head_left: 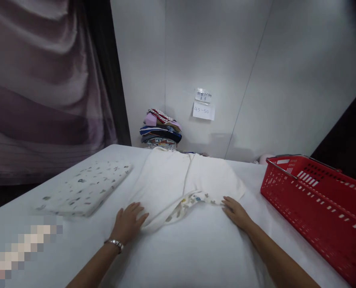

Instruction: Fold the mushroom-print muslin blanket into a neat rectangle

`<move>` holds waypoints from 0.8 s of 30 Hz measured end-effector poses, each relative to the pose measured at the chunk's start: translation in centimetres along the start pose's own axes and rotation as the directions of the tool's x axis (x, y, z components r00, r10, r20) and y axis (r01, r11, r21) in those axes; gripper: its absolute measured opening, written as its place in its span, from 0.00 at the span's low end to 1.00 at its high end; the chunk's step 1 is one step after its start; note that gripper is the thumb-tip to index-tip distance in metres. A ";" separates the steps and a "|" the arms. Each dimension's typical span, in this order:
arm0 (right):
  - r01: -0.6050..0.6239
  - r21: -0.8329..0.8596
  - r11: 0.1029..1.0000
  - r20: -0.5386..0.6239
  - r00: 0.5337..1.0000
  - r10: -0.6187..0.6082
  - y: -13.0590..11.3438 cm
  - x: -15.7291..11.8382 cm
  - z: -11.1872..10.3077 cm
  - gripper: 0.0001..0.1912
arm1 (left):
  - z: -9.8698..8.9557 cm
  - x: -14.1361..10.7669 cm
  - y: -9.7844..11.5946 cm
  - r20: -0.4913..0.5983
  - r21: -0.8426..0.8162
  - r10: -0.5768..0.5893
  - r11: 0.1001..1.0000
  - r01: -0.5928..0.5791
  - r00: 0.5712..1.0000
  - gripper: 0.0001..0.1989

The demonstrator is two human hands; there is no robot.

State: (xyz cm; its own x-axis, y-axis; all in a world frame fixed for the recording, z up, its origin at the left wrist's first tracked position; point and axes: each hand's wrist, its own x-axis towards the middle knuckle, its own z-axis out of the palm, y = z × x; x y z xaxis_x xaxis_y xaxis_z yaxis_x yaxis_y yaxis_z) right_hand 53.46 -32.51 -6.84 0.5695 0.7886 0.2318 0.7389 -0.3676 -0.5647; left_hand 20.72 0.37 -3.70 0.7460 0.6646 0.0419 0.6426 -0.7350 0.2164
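Note:
A white garment [168, 180] lies spread on the white table in front of me, a seam running down its middle. Along its near edge a printed side [192, 200] with small animal-like shapes shows where the cloth turns over. My left hand [129, 224], a silver bracelet at its wrist, rests on the near left corner with fingers spread. At the near right edge, my right hand [237, 213] touches the cloth with its fingers stretched out. Whether this garment is a top or trousers I cannot tell.
A folded white cloth with a small print [87, 188] lies at left on the table [190, 256]. The red plastic basket [316, 212] stands at right. Behind the table are stacked folded clothes [161, 130] and paper labels [203, 111] on the wall. A blurred-out patch covers the lower left.

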 end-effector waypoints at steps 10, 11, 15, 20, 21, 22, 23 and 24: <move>-0.263 0.193 0.945 -0.285 0.907 0.310 -0.8 3.3 -4.0 0.20 | 2.3 -1.9 5.8 -0.053 -0.028 0.264 0.964 -0.265 0.963 0.23; -0.261 0.217 0.941 -0.310 0.895 0.320 -0.8 2.7 -5.6 0.20 | 2.1 -1.4 5.5 -0.049 -0.002 0.251 0.968 -0.251 0.967 0.22; -0.227 0.198 0.954 -0.423 0.858 0.292 -1.1 -3.1 -12.3 0.17 | 0.5 -0.3 3.8 -0.069 0.098 0.260 0.963 -0.253 0.963 0.19; -0.347 0.130 0.929 -0.447 0.816 0.367 0.2 -14.2 -14.7 0.19 | -3.5 -3.0 3.9 -0.381 0.106 0.427 0.901 -0.420 0.820 0.16; -0.391 0.137 0.910 -0.440 0.799 0.409 0.7 -16.4 -14.3 0.20 | -4.4 -4.0 4.1 -0.443 0.105 0.476 0.869 -0.484 0.759 0.16; -0.427 0.143 0.893 -0.420 0.791 0.445 1.3 -18.3 -13.8 0.19 | -5.2 -5.0 4.3 -0.497 0.107 0.515 0.835 -0.540 0.698 0.16; -0.454 0.145 0.879 -0.378 0.796 0.474 1.8 -20.1 -13.2 0.18 | -6.0 -6.1 4.3 -0.541 0.113 0.539 0.807 -0.580 0.645 0.16; -0.469 0.142 0.872 -0.302 0.818 0.489 2.3 -21.5 -12.5 0.15 | -6.6 -7.0 4.2 -0.578 0.119 0.550 0.788 -0.604 0.603 0.16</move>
State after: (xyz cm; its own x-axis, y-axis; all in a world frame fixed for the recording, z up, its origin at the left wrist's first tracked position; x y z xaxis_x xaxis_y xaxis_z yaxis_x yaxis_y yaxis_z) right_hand 47.42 -56.48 -3.19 0.9361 0.3169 0.1526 0.3263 -0.6204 -0.7131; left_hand 17.01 -6.50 3.38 0.7026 0.0746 0.7076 0.0767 -0.9966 0.0289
